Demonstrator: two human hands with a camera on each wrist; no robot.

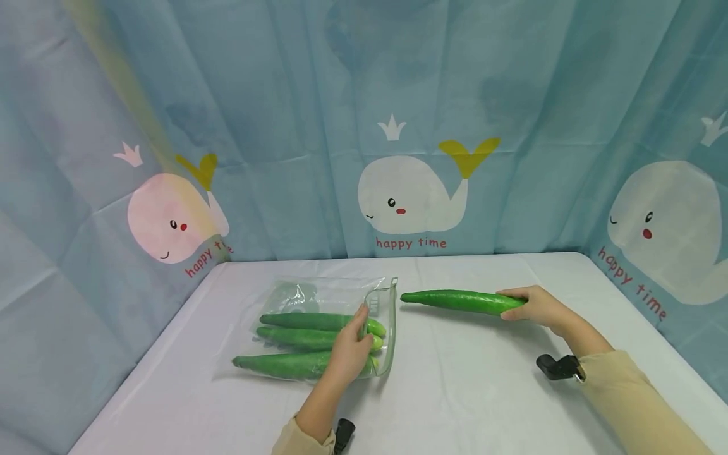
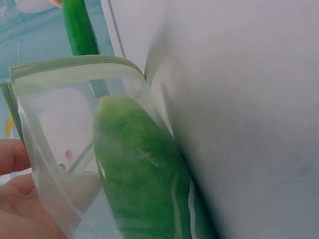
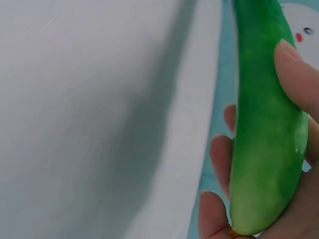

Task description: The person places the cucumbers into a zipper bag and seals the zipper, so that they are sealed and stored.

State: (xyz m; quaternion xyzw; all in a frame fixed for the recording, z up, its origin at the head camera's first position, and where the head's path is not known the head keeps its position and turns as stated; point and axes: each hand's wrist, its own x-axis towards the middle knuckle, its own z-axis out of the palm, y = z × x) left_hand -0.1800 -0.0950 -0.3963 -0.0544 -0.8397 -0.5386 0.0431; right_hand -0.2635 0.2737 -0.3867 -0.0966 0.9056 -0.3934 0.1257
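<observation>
My right hand (image 1: 534,306) grips a green cucumber (image 1: 455,301) by its thicker end, fingers on one side and thumb on the other. In the head view its thin tip points left, toward the mouth of a clear zip bag (image 1: 392,328). Inside that bag lie three more cucumbers (image 1: 309,340), side by side. My left hand (image 1: 348,347) holds the bag near its mouth, fingers and thumb at its upper film. The left wrist view shows the green zip edge (image 2: 75,62) standing apart, with one cucumber's pale end (image 2: 124,114) just inside.
A white-covered table (image 1: 466,385) lies beneath everything. Blue curtains (image 1: 296,158) printed with whales surround its back and sides. A black camera mount (image 1: 560,367) sticks out from the right wrist, another (image 1: 344,435) from the left.
</observation>
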